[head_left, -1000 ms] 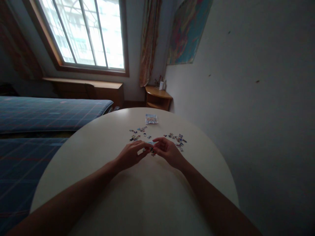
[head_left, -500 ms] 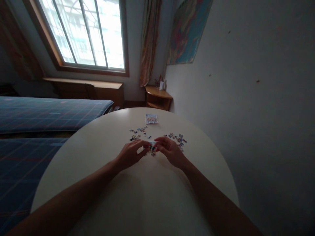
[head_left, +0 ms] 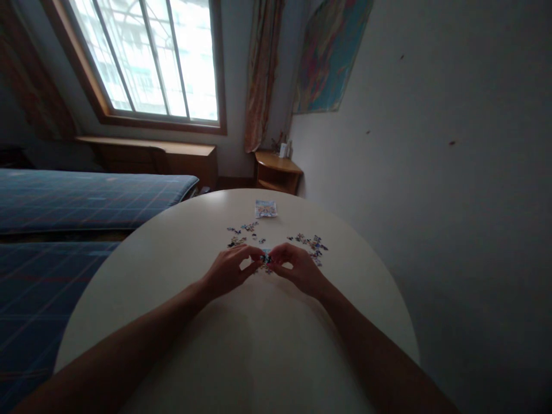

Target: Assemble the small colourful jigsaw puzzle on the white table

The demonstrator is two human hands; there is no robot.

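Note:
My left hand (head_left: 230, 269) and my right hand (head_left: 297, 265) meet over the middle of the table, thumbs and forefingers pinched. Between their fingertips is a small cluster of jigsaw puzzle pieces (head_left: 266, 257), dark and light blue, gripped from both sides. The fingertips partly cover it. Lighter loose puzzle pieces (head_left: 268, 269) lie just below, on the near side. More pieces (head_left: 236, 241) are scattered beyond my left hand, and another group (head_left: 317, 244) curves past my right hand.
A round white table (head_left: 181, 247) carries everything. A small square printed picture (head_left: 265, 209), possibly a packet, lies at its far side. To the left is a mattress with a blue checked cover (head_left: 95, 195); a wall (head_left: 431, 201) stands close on the right.
My right hand's fingers have come down and closed in on the cluster, nearer to my left fingertips. My left hand has hardly moved.

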